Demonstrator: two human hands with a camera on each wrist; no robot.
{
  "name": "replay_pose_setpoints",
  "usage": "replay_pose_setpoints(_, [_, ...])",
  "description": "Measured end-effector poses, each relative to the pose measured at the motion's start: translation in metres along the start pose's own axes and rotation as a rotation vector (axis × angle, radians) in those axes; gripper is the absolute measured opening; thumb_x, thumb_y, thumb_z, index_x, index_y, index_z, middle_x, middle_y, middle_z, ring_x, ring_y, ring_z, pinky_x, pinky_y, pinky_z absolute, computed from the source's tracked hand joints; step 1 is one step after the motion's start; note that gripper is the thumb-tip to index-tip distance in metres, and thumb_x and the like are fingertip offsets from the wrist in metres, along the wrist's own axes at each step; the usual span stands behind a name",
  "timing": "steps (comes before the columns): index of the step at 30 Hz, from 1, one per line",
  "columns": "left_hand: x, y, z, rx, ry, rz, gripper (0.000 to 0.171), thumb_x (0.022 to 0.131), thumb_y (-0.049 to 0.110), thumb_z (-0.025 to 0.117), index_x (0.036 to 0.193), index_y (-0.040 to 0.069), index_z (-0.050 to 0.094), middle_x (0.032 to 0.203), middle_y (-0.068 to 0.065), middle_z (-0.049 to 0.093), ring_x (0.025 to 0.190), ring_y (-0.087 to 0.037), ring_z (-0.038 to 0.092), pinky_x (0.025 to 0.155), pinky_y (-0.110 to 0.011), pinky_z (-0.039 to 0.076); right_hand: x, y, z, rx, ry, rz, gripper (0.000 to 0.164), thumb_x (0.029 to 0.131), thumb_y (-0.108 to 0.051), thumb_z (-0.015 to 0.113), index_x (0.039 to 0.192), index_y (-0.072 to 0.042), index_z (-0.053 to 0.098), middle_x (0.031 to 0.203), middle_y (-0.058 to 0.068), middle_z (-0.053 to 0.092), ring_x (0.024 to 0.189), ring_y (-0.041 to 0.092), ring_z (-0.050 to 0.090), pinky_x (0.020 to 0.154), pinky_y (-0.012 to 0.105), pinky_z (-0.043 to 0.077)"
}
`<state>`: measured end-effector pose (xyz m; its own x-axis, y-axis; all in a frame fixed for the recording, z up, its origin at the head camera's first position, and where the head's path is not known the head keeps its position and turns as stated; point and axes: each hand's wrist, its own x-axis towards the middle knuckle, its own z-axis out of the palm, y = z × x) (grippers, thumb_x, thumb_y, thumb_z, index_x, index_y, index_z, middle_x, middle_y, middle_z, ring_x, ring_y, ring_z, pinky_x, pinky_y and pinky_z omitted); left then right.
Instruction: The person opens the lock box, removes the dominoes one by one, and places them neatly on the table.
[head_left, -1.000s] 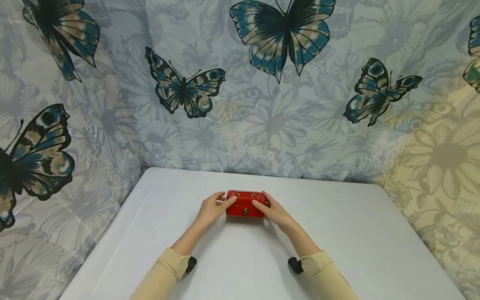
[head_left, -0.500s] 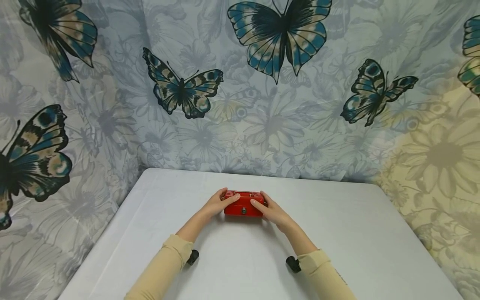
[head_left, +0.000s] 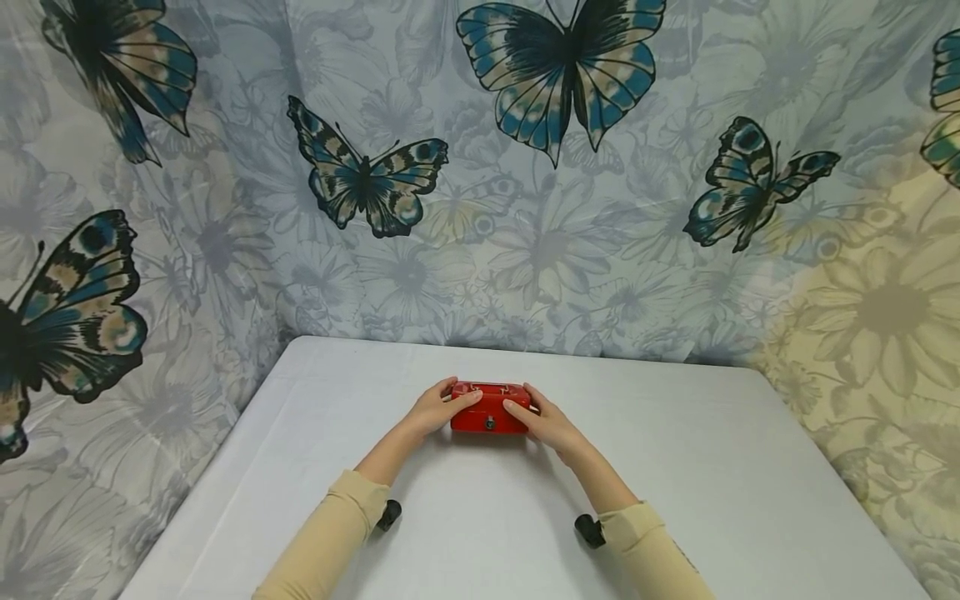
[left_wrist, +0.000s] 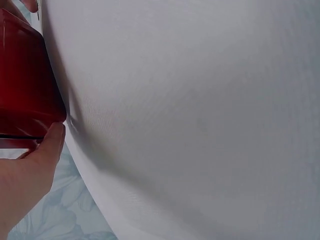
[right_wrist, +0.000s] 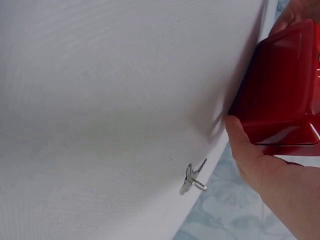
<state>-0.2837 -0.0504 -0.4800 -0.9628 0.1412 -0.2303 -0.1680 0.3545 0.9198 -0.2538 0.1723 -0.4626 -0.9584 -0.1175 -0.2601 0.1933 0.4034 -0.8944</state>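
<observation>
A small red cash box [head_left: 471, 419] sits on the white table, with a round lock [head_left: 490, 422] on its front and a metal handle [head_left: 491, 387] on its lid. My left hand [head_left: 432, 409] holds its left end, thumb across the lid's front edge and fingers round the far left corner. At the right end my right hand [head_left: 551, 423] grips it, thumb on the upper front and fingers along the side. Fingertips reach the box's bottom edge in both wrist views. Keys [right_wrist: 192, 179] lie on the table near my right hand in the right wrist view.
The white table [head_left: 675, 467] reaches back to a wall hung with butterfly-patterned cloth [head_left: 555, 233]. The same cloth closes in the left and right sides. A black wrist camera [head_left: 589, 531] sticks out at the right sleeve, another [head_left: 388, 515] at the left one.
My left hand has closed in on the box: its fingers moved to the far left corner and its thumb slid right along the lid edge. The box and right hand look nearly unmoved.
</observation>
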Motion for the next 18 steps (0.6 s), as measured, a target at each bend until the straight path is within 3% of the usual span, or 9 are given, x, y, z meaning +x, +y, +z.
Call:
replay_pose_setpoints(4, [-0.001, 0.001, -0.001, 0.025, -0.002, -0.002, 0.095, 0.079, 0.064, 0.069, 0.150, 0.011, 0.037, 0.151, -0.015, 0.039, 0.137, -0.038, 0.034, 0.106, -0.062, 0.032, -0.003, -0.001, -0.003, -0.008, 0.033, -0.011, 0.086, 0.088, -0.052, 0.066, 0.152, -0.006, 0.030, 0.150, 0.021, 0.037, 0.134, 0.040, 0.040, 0.100, 0.051, 0.045])
replay_pose_setpoints(13, [0.000, 0.002, 0.000, 0.038, 0.013, -0.018, 0.093, 0.078, 0.066, 0.068, 0.149, 0.013, 0.039, 0.151, -0.013, 0.040, 0.137, -0.038, 0.035, 0.106, -0.061, 0.033, -0.012, 0.009, -0.029, 0.024, 0.106, -0.075, 0.053, 0.097, -0.039, 0.059, 0.135, -0.002, 0.055, 0.133, 0.019, 0.055, 0.119, 0.035, 0.056, 0.097, 0.045, 0.049])
replay_pose_setpoints(18, [0.000, 0.003, -0.001, 0.044, 0.001, -0.016, 0.093, 0.079, 0.066, 0.067, 0.149, 0.012, 0.038, 0.150, -0.014, 0.040, 0.136, -0.038, 0.036, 0.105, -0.061, 0.033, -0.011, 0.023, -0.046, -0.115, 0.195, -0.080, 0.038, 0.096, -0.027, 0.062, 0.125, -0.003, 0.063, 0.121, 0.015, 0.064, 0.105, 0.030, 0.061, 0.085, 0.038, 0.053])
